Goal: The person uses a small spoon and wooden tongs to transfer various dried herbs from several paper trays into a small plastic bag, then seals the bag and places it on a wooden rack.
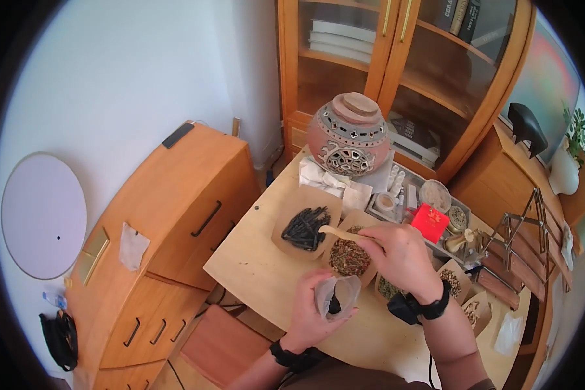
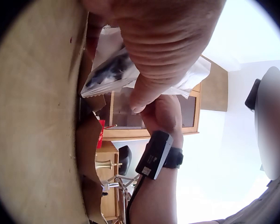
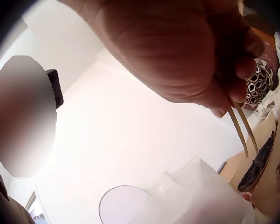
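Observation:
My left hand holds a small translucent white pouch upright, its mouth open, with dark pieces inside. In my right hand is a pair of light wooden tongs; two thin prongs show in the right wrist view, slightly apart with nothing between them. The tong tips hang near black, stick-like pieces heaped in a brown paper tray. Beside it, under my right hand, another tray has a reddish-brown dried herb mix. In the left wrist view, dark contents show through the pouch.
More paper trays of dried plant pieces stand on the right. Behind are a patterned clay pot, a grey tray with jars, a red packet and white cloths. A folding wooden rack borders the table.

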The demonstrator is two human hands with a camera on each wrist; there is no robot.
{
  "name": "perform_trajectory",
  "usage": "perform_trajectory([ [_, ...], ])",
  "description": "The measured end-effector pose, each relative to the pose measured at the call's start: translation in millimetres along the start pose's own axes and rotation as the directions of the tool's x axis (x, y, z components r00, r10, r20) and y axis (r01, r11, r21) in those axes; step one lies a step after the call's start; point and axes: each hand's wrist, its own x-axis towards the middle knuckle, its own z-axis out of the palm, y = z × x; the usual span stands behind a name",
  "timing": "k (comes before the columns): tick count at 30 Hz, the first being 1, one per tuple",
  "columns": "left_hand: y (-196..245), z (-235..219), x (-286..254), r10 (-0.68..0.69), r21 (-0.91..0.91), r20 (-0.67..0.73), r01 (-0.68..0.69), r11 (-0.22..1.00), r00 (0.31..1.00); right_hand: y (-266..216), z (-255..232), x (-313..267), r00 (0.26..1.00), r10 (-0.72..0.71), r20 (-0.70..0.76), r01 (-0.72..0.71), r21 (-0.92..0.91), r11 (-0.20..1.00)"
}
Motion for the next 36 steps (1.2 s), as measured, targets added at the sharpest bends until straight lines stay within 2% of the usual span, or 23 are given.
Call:
perform_trajectory([
  [2,-0.6,-0.2,-0.4,-0.004,0.007,-0.003,0.004,1.0,1.0,0.7,9.0,8.9,0.999,0.036,0.021,-0.035,-0.057,0.998],
  [5,1.3,-0.4,0.4,-0.001,0.015,-0.007,0.001,1.0,1.0,3.6,20.0,16.2,0.999,0.015,0.037,-0.01,-0.121,0.993],
  [15,1.5,0.8,0.2,-0.004,-0.038,-0.004,0.004,0.999,1.0,11.2,32.0,21.7,0.997,0.023,0.074,-0.013,-0.127,0.992],
  [18,3.5,-1.2,0.9,0.009,0.022,0.005,-0.009,1.0,1.0,15.2,31.8,20.1,0.996,0.034,0.078,-0.027,-0.092,0.995],
  [23,-0.4,2.3,-2.4,-0.004,-0.01,-0.006,0.004,1.0,1.0,18.4,25.6,17.2,0.996,0.074,0.058,-0.075,0.015,0.997],
  [30,-1.7,1.6,-3.3,-0.027,-0.007,-0.004,0.027,1.0,1.0,27.1,26.5,13.9,0.993,0.099,0.068,-0.103,0.06,0.993],
  [33,0.5,0.2,-1.9,-0.011,0.038,-0.002,0.011,0.999,1.0,29.8,27.5,11.2,0.996,0.082,0.025,-0.084,0.11,0.99],
  [36,-3.2,1.4,-3.0,-0.004,0.027,-0.011,0.005,1.0,1.0,34.6,27.4,7.7,0.988,0.14,0.061,-0.145,0.096,0.985],
])
